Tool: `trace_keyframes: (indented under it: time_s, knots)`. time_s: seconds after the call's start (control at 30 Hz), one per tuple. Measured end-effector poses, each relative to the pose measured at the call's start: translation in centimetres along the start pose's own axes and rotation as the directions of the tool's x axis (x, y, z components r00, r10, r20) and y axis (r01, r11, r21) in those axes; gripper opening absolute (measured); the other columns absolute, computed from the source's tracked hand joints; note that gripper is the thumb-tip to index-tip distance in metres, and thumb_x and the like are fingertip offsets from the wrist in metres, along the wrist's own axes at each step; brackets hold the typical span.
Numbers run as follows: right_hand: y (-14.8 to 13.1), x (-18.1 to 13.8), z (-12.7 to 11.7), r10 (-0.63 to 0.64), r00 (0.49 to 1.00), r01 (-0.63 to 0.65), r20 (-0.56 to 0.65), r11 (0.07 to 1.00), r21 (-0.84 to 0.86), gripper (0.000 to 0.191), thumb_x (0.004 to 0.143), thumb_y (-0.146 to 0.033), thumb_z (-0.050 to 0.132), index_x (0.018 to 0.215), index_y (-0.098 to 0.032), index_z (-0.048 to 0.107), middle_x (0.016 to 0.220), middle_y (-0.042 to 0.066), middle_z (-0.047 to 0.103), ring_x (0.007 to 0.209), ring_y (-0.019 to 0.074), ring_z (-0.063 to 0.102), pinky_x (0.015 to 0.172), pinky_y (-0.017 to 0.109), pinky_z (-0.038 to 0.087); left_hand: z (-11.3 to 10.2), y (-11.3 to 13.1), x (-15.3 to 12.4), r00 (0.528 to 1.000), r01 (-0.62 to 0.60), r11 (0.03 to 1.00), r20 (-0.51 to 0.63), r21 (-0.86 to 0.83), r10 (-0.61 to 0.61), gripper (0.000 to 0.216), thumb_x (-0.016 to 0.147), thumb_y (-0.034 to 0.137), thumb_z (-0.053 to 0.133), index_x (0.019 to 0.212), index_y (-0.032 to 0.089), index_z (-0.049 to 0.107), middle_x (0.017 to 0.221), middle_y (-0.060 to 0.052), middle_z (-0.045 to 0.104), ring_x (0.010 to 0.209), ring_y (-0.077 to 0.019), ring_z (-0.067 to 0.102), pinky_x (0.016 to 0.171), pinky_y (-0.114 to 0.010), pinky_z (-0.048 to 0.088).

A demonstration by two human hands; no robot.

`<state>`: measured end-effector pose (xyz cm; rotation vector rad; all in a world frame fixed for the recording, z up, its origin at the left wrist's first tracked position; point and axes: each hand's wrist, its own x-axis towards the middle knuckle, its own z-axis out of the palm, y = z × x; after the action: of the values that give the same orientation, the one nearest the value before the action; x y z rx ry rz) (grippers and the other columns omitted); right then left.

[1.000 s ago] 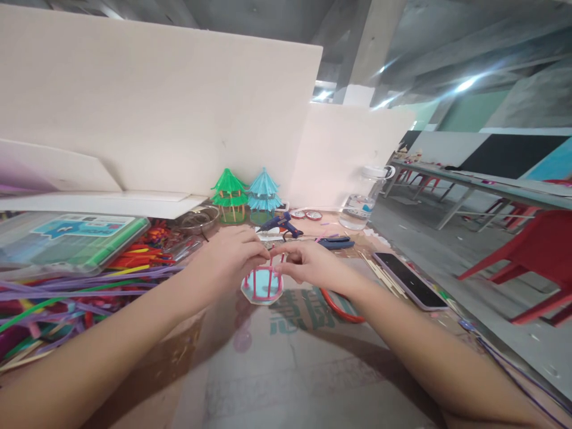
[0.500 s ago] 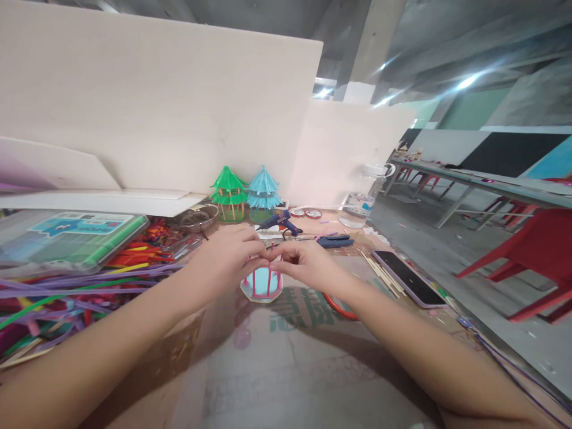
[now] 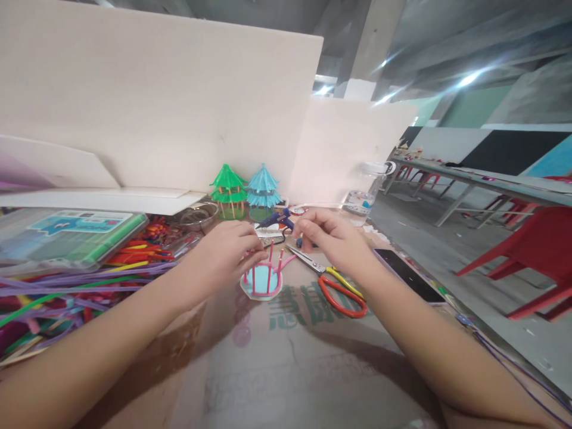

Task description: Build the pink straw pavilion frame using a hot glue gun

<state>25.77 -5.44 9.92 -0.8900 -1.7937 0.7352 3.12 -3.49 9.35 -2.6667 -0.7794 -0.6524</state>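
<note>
A small model with pink upright posts (image 3: 269, 280) on a light blue base with a pale rim stands on the printed sheet in front of me. My left hand (image 3: 232, 253) is closed at its upper left, fingertips on the pink pipe cleaner wound round the posts. A loose pink end sticks out to the right. My right hand (image 3: 330, 238) hovers above the scissors (image 3: 342, 295), fingers bent and apart, nothing visible in them. Its fingertips are beside the handle of the blue glue gun (image 3: 273, 220); whether they touch it I cannot tell.
Green (image 3: 227, 190) and blue pagoda models (image 3: 263, 190) stand by the white board (image 3: 156, 107). A clear bottle (image 3: 360, 193) and a phone (image 3: 409, 275) are on the right. Pipe cleaners (image 3: 89, 289) and a plastic case (image 3: 67, 241) crowd the left.
My right hand has let go of the pink model and moved right and up toward the glue gun. The scissors and the loose pink end now show. My left hand stays at the model.
</note>
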Motion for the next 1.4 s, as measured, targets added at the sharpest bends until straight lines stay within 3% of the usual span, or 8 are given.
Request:
trace_keyframes:
  time_s: [0.13,0.3,0.4,0.57,0.67,0.8,1.0,1.4]
  knots:
    - [-0.6,0.1,-1.3,-0.002,0.996,0.03,-0.093,0.955,0.297,0.032,0.082,-0.049,0.068,0.078,-0.019,0.057,0.089,0.003,0.07,0.088,0.0164,0.067,0.087,0.033,0.052,0.0,-0.2,-0.2,1.0,0.013,0.999,0.004,-0.041,-0.013,0.018,0.095,0.028,0.055,0.088,0.018,0.069,0.089,-0.005,0.069,0.087,-0.0216,0.062,0.077,-0.035,0.045]
    - [-1.9,0.0,-3.6,-0.015,0.99,0.074,-0.139,0.899,0.431,0.035,0.079,-0.05,0.074,0.077,-0.023,0.052,0.044,-0.012,0.041,0.041,0.0085,0.047,0.06,0.026,0.054,-0.3,-0.2,-0.1,0.999,0.022,1.0,0.026,-0.006,-0.021,0.022,0.096,0.022,0.049,0.094,0.018,0.07,0.092,-0.007,0.07,0.086,-0.021,0.062,0.077,-0.034,0.045]
    - [-2.6,-0.4,-4.2,-0.038,0.978,0.1,-0.206,0.948,0.301,0.036,0.084,-0.051,0.067,0.072,-0.022,0.052,0.042,-0.012,0.033,0.035,0.0063,0.031,0.044,0.022,0.042,-0.6,0.0,0.0,0.999,0.05,0.999,0.015,0.017,-0.05,0.029,0.098,0.028,0.045,0.086,0.016,0.07,0.083,-0.006,0.069,0.08,-0.0213,0.06,0.073,-0.034,0.043]
    - [-3.2,-1.0,-4.5,-0.136,0.944,0.042,-0.301,0.953,-0.301,0.026,0.087,-0.035,0.063,0.068,-0.018,0.058,0.049,-0.006,0.049,0.046,0.0087,0.043,0.048,0.023,0.032,-1.5,0.7,-0.2,0.992,0.078,0.979,0.112,-0.19,-0.057,0.028,0.097,0.034,0.048,0.087,0.019,0.07,0.091,-0.006,0.067,0.086,-0.0199,0.06,0.076,-0.032,0.045]
    - [-2.7,-0.7,-4.7,-0.15,0.958,0.03,-0.244,0.9,-0.434,0.015,0.082,-0.026,0.065,0.071,-0.018,0.061,0.058,-0.003,0.058,0.053,0.0102,0.048,0.053,0.024,0.034,-1.8,1.1,-0.6,0.974,0.026,0.927,0.22,-0.375,0.062,0.015,0.093,0.031,0.057,0.099,0.027,0.07,0.106,-0.003,0.066,0.099,-0.0189,0.06,0.085,-0.03,0.046]
    - [-1.1,0.0,-3.8,-0.064,0.995,0.035,-0.075,0.938,-0.345,0.009,0.08,-0.024,0.066,0.08,-0.016,0.062,0.068,-0.001,0.06,0.061,0.0107,0.052,0.057,0.023,0.038,-1.2,0.8,-0.8,0.992,0.017,0.958,0.128,-0.285,0.021,0.036,0.089,0.022,0.061,0.124,0.031,0.061,0.125,-0.005,0.061,0.112,-0.0226,0.056,0.093,-0.036,0.045]
    - [0.8,0.1,0.2,0.154,0.947,-0.052,0.282,0.94,-0.338,0.032,0.089,-0.025,0.06,0.12,-0.018,0.066,0.05,-0.009,0.043,0.045,0.0078,0.038,0.047,0.021,0.026,0.6,-0.4,-0.5,0.997,-0.007,0.99,0.069,-0.143,0.017,0.015,0.092,0.031,0.058,0.098,0.024,0.07,0.106,-0.005,0.068,0.101,-0.0218,0.061,0.088,-0.038,0.046]
    - [3.4,-0.2,3.4,0.164,0.911,-0.067,0.378,0.965,-0.255,0.01,0.086,-0.018,0.061,0.087,-0.014,0.07,0.052,-0.008,0.043,0.048,0.0075,0.038,0.05,0.022,0.026,0.6,0.1,-0.4,0.999,-0.018,0.995,0.034,-0.095,0.021,0.016,0.094,0.028,0.056,0.089,0.022,0.07,0.099,-0.005,0.068,0.097,-0.0212,0.061,0.087,-0.037,0.045]
